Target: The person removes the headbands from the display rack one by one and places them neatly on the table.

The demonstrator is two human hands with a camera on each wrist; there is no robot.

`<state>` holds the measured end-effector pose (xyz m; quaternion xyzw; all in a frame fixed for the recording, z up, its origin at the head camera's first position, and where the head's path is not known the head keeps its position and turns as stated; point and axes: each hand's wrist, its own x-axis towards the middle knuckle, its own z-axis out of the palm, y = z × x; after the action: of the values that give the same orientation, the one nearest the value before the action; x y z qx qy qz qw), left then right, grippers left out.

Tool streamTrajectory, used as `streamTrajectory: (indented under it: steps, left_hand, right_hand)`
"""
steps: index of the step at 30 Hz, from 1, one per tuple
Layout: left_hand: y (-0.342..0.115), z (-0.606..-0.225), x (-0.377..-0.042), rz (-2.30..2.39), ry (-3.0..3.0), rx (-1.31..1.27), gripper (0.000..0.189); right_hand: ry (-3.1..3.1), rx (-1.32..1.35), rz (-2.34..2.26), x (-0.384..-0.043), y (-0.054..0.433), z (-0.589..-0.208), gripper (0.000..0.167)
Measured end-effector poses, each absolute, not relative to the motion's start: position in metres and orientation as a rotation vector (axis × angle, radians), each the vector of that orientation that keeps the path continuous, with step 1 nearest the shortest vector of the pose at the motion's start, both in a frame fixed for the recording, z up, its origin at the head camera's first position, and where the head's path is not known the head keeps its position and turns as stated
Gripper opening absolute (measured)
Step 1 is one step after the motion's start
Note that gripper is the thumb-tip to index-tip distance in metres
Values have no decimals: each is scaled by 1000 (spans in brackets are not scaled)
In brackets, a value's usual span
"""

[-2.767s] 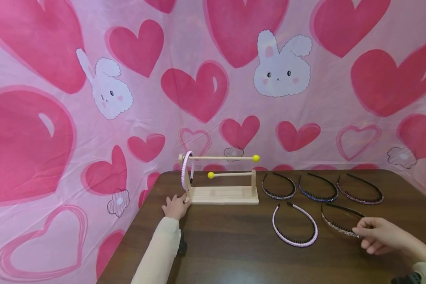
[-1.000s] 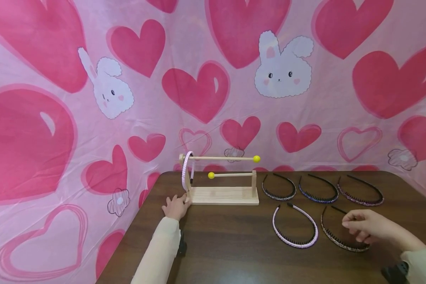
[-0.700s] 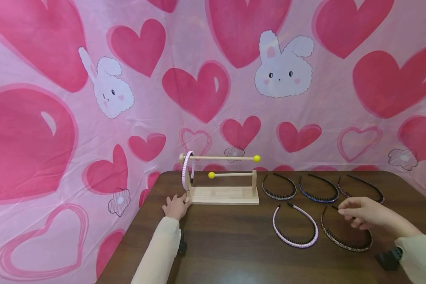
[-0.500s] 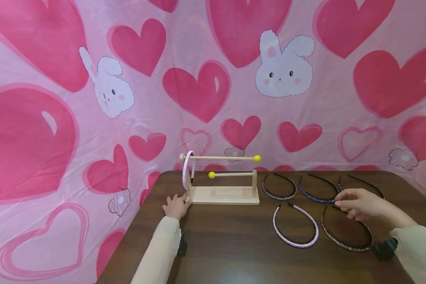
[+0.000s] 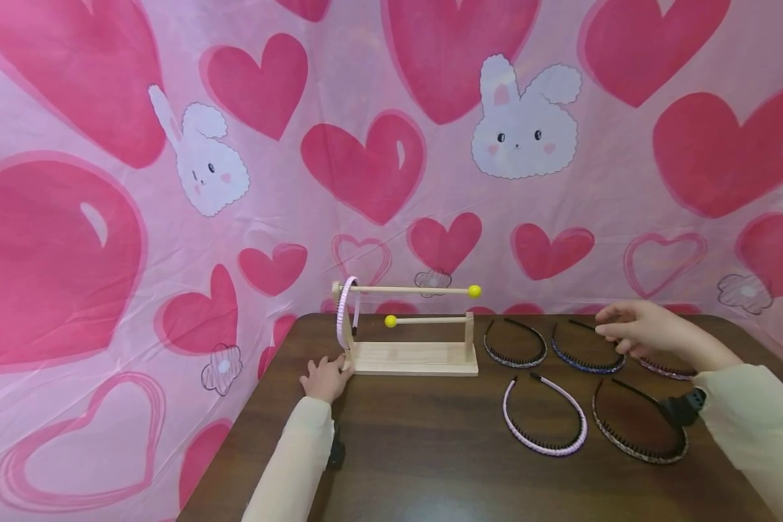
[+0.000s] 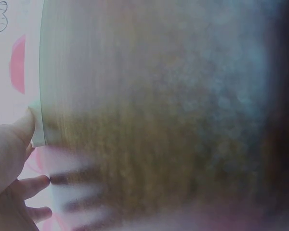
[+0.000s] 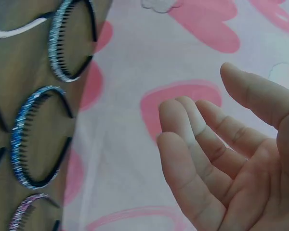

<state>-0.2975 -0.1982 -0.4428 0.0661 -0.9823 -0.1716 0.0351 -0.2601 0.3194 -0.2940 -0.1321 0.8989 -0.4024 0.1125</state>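
Observation:
My left hand (image 5: 326,378) rests on the table at the left end of a wooden headband stand (image 5: 412,358), thumb touching its base and other fingers spread. In the left wrist view the thumb (image 6: 25,126) lies against the pale base end. A pink-wrapped headband (image 5: 342,319) hangs on the stand's upper rod (image 5: 411,290), at its left end. My right hand (image 5: 646,332) is raised with loose fingers and holds nothing, above a blue glittery headband (image 5: 587,362) and a pinkish glittery headband (image 5: 667,371), hiding parts of both. The right wrist view shows its relaxed fingers (image 7: 178,159).
On the dark table (image 5: 417,449) lie a silvery glittery headband (image 5: 517,362), a pink-wrapped headband (image 5: 548,449) and a brownish glittery headband (image 5: 646,455). The stand's lower rod (image 5: 431,320) points left, ending in a yellow ball (image 5: 391,320). A pink heart-print cloth (image 5: 391,174) hangs behind.
My right hand held the brownish headband tilted up, then laid it on the table and let go. It has risen toward the back row. My left hand stays put.

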Motion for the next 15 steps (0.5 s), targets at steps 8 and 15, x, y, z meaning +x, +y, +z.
streamTrajectory:
  steps: [8, 15]
  left_hand:
    - [-197, -443, -297, -560, -3031, 224, 53]
    - [-198, -443, -299, -550, -3010, 213, 52]
  right_hand:
    - [2724, -422, -1168, -277, 298, -270, 50]
    - [2826, -467, -1171, -291, 280, -248, 45]
